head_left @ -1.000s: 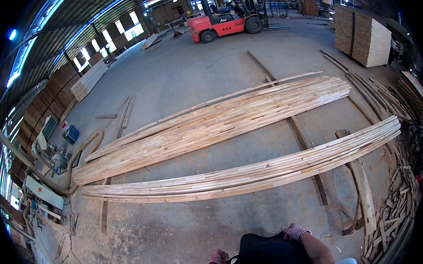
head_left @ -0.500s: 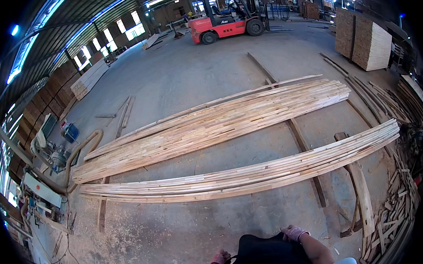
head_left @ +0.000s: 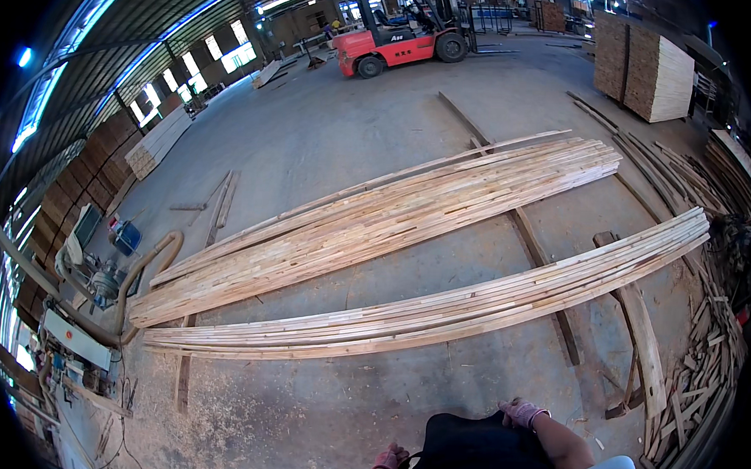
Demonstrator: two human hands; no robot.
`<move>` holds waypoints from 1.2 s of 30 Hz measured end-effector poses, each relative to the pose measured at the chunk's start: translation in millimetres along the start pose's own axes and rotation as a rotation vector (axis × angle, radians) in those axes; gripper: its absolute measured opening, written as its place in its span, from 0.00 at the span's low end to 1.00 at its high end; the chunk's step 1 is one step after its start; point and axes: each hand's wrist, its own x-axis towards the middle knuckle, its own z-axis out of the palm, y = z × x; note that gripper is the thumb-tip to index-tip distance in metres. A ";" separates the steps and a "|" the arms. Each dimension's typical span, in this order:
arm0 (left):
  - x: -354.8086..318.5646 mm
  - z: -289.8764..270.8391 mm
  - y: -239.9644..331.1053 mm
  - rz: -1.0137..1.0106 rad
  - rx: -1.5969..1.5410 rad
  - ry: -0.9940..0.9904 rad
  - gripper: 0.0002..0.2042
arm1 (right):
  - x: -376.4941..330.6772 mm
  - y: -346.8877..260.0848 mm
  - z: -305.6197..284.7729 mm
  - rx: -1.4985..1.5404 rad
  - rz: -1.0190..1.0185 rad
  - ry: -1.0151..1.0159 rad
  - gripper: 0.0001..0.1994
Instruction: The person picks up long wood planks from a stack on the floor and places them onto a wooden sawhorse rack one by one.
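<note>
Both my hands wear pinkish work gloves. At the lower edge, my left hand (head_left: 391, 458) is closed beside a black apron (head_left: 466, 452); what its fingers hold, if anything, is hidden. My right hand (head_left: 522, 413) is curled on the apron's upper right edge, its fingers closed on the dark cloth. Beyond them lies a narrow row of long pale wood strips (head_left: 439, 314), apart from both hands. Farther off, a wider layer of similar strips (head_left: 376, 226) lies side by side across wooden bearers.
A curved wooden trestle (head_left: 641, 346) stands at the right, near a heap of scrap wood (head_left: 694, 396). Machinery with a hose (head_left: 126, 285) is at the left. Sawdust (head_left: 230, 422) covers the near floor. A red forklift (head_left: 398, 50) and a strapped wood stack (head_left: 639, 68) stand behind.
</note>
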 end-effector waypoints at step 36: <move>22.2 -12.6 -18.4 -0.024 -0.009 -0.157 0.12 | 14.5 16.9 3.6 0.004 -0.011 0.000 0.29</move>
